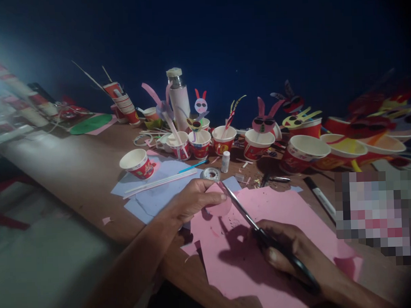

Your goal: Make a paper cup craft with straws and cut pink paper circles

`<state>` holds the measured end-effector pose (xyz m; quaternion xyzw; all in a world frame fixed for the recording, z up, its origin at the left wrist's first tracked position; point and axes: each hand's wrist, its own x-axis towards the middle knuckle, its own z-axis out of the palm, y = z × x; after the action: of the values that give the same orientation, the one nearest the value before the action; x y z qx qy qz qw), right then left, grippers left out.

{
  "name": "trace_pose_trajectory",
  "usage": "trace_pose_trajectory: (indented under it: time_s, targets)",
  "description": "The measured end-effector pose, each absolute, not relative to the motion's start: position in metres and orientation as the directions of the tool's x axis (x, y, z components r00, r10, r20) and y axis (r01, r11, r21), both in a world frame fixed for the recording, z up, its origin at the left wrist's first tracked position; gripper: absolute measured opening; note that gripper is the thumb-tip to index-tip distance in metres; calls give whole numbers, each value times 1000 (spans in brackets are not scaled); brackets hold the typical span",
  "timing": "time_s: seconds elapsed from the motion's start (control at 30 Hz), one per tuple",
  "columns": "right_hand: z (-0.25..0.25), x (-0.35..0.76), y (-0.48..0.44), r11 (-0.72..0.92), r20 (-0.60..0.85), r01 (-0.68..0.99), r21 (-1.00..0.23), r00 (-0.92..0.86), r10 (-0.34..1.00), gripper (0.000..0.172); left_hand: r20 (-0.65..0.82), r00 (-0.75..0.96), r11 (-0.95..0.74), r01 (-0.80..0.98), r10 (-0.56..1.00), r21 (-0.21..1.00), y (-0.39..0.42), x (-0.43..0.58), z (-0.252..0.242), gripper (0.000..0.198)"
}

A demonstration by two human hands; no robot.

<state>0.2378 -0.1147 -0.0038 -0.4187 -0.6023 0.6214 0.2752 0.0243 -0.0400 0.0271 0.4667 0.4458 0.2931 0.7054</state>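
Note:
Between its thumb and fingers my left hand (195, 200) pinches a small pink paper piece (218, 206) with a rounded lower edge. My right hand (289, 247) is closed round the black handles of a pair of scissors (243, 210). The metal blades point up and left and reach the right edge of the paper piece; whether they are apart I cannot make out. Under both hands lies a large pink paper sheet (278, 205) with small dark specks and a hand's shadow on it. A blue paper sheet (148, 198) is left of my left hand.
Red-and-white paper cups (223, 142), several with paper rabbit faces, line the back of the table. A lone cup (136, 164), white straws (159, 182), a tape roll (211, 173), a small white bottle (225, 162) and a marker (320, 199) lie nearer. A flask (179, 103) stands behind.

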Motion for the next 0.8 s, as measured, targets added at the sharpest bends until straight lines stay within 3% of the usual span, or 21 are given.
trace_pose_trajectory:
  time_s: [0.8]
  targets:
    - [2,236,-116,-169,-251,211,-963,-463,850,43,-348,450,410,-43,822,911,-41,23,31,17]
